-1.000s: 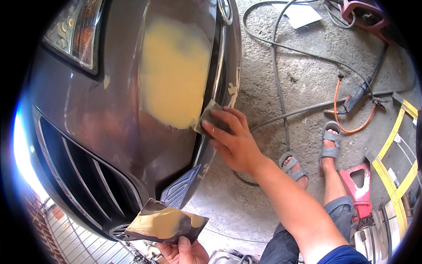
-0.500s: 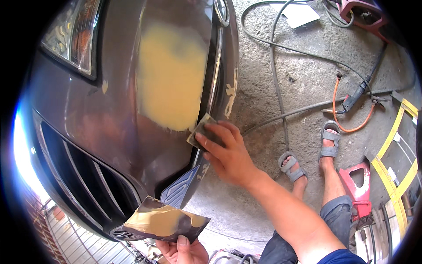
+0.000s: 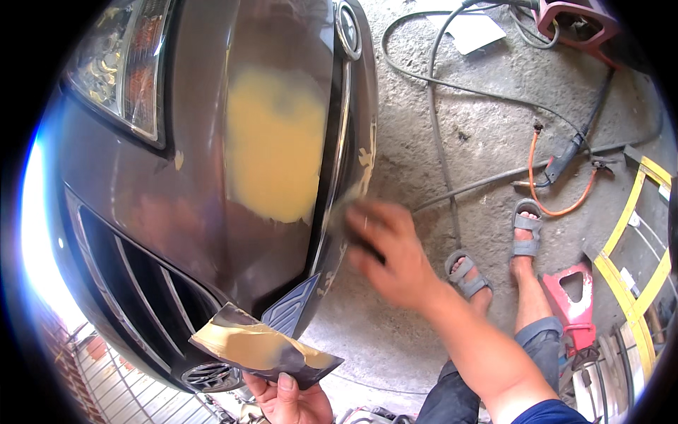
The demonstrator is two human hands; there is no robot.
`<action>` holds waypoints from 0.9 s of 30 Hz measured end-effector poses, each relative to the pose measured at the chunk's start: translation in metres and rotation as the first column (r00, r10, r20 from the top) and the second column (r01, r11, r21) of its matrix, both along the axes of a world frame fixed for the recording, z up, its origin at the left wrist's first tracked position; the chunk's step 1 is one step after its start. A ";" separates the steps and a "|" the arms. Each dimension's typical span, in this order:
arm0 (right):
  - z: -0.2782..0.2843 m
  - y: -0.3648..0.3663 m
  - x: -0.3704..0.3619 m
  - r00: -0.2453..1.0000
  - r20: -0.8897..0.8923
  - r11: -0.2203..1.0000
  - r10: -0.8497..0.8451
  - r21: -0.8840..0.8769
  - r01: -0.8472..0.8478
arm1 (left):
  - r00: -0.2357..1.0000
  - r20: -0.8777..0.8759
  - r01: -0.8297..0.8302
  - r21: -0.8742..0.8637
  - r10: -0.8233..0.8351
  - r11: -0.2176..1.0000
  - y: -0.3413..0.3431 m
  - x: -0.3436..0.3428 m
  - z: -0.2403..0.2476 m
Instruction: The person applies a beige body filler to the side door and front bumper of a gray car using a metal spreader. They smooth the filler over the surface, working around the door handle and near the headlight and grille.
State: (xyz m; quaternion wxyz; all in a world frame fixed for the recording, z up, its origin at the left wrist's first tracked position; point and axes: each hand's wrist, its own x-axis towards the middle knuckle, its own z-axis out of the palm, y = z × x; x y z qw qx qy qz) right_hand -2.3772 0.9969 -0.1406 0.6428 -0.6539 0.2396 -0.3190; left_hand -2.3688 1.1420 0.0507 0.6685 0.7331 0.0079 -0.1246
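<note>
Yellow filler patch, seen in the head view, covers part of a brown car bumper at upper centre. Below it, the left hand grips a dark board smeared with filler. The right hand, blurred, grasps a greyish spreader beside the bumper's edge; whether they touch is unclear.

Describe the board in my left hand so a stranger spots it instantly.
Start at the brown car front. Near the picture's bottom, your left hand holds a flat dark board. Unlike the car's yellow patch, its yellow paste leaves dark corners bare.
</note>
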 end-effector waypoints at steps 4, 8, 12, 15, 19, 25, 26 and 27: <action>-0.004 -0.019 0.051 0.974 -0.026 0.973 -0.227 -0.055 0.225 | 0.999 0.028 -0.042 0.047 0.041 0.998 0.005 -0.001 -0.005; -0.002 0.001 0.066 0.977 -0.006 0.977 -0.214 -0.009 0.214 | 0.999 0.003 -0.049 0.052 0.049 0.997 0.012 -0.001 -0.004; 0.000 0.034 0.057 0.988 -0.005 0.988 -0.152 0.009 0.152 | 0.998 -0.001 -0.056 0.064 0.056 0.996 0.020 0.000 -0.006; -0.002 0.051 0.049 0.994 -0.022 0.994 -0.111 0.018 0.112 | 0.999 -0.010 -0.052 0.080 0.053 0.995 0.021 0.002 -0.009; -0.005 0.063 0.035 1.000 -0.016 0.998 -0.027 0.053 0.027 | 0.998 0.000 -0.061 0.083 0.062 0.995 0.015 0.002 -0.010; -0.009 0.007 0.046 0.990 -0.006 0.973 -0.138 0.188 0.136 | 0.999 0.001 -0.051 0.063 0.051 0.997 0.017 0.002 -0.009; -0.010 0.006 0.049 0.991 0.007 0.971 -0.130 0.203 0.126 | 0.999 -0.002 -0.044 0.055 0.044 0.998 0.017 0.002 -0.009; -0.011 0.007 0.053 0.992 0.020 0.969 -0.123 0.217 0.116 | 0.999 -0.001 -0.047 0.053 0.047 0.998 0.016 0.002 -0.009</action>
